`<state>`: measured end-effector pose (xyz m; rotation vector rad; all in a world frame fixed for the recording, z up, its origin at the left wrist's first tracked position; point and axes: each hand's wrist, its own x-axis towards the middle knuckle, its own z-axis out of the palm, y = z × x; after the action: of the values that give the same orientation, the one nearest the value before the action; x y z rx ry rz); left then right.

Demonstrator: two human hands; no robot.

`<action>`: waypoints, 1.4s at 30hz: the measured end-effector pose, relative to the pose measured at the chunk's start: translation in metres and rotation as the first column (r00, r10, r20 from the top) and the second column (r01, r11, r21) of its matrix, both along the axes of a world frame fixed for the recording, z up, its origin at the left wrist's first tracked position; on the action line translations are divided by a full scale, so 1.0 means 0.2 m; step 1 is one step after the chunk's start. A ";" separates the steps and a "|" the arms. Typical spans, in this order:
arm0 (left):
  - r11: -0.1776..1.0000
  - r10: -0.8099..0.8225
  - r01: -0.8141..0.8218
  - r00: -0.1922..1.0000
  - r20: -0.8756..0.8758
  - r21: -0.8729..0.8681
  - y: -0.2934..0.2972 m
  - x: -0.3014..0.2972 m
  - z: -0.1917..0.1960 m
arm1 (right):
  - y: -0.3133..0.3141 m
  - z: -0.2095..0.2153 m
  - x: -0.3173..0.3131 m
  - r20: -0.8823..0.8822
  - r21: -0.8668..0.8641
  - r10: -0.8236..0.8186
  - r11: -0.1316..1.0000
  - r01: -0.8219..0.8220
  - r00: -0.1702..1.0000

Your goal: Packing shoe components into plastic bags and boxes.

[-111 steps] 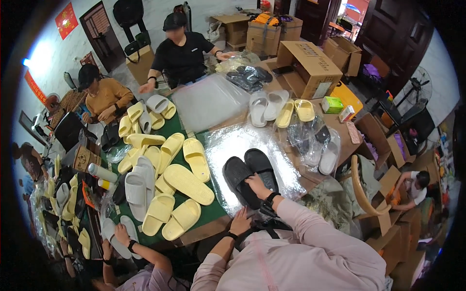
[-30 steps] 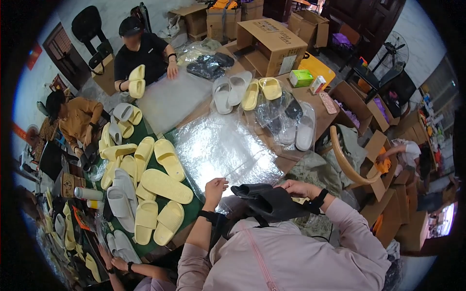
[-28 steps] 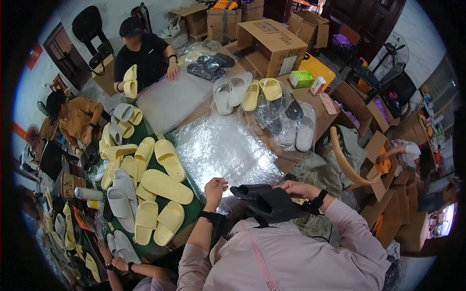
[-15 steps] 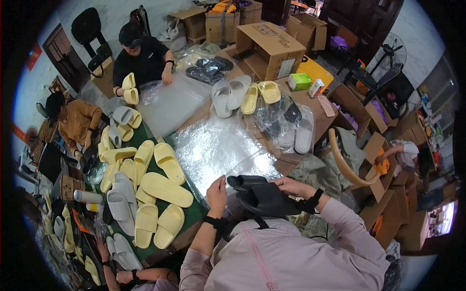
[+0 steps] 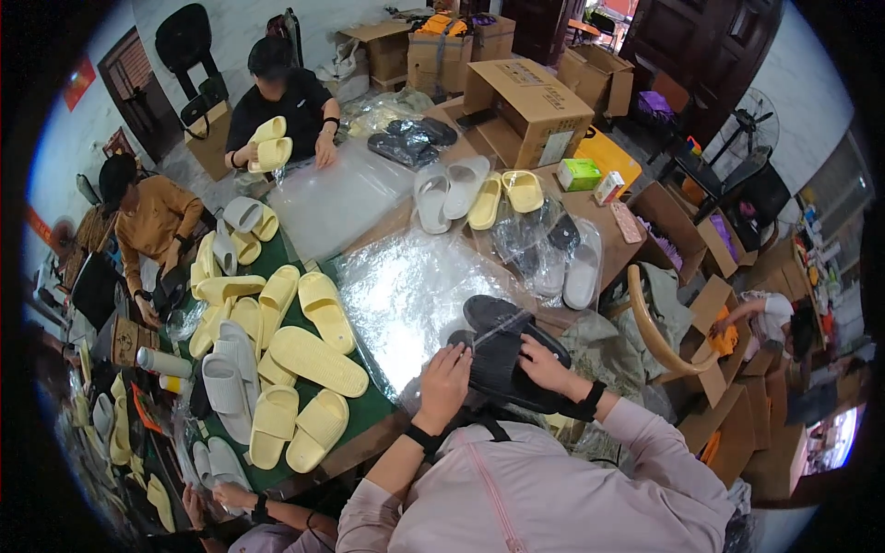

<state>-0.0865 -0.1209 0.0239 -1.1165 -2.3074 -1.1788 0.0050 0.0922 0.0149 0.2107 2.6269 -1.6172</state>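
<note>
Black slippers (image 5: pixel 505 355), stacked as a pair in a clear plastic bag (image 5: pixel 415 295) on the bench (image 5: pixel 369 415), lie between both hands, left hand (image 5: pixel 444 378) pinching the near edge, right hand (image 5: pixel 544 361) pressing flat on top, apparently to steady them.

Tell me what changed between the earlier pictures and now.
The pair of black slippers left the silvery sheet, where it lay flat side by side, and was gathered into a stack at the table edge near the body. The right hand now presses on it and the left hand grips its left end. The co-worker across picked up yellow slippers. The yellow slippers on the green mat stayed put.
</note>
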 end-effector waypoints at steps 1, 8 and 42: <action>0.999 0.001 -0.001 1.000 -0.009 -0.035 0.00 0.01 0.00 | -0.04 0.03 0.00 0.012 0.216 0.028 0.976 -0.029 1.000; 0.998 0.046 -0.045 0.999 0.012 -0.043 -0.03 -0.01 0.03 | -0.18 -0.03 -0.03 -0.132 0.466 0.023 0.884 0.042 0.991; 0.980 -0.140 0.125 0.986 -0.092 -0.156 0.08 0.05 0.13 | -0.21 0.06 0.02 -0.406 0.678 0.088 0.696 0.236 0.910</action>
<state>-0.0757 -0.1051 0.0503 -1.3706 -2.3048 -0.9800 0.0086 0.0503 0.0264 -0.0117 3.5052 -0.5618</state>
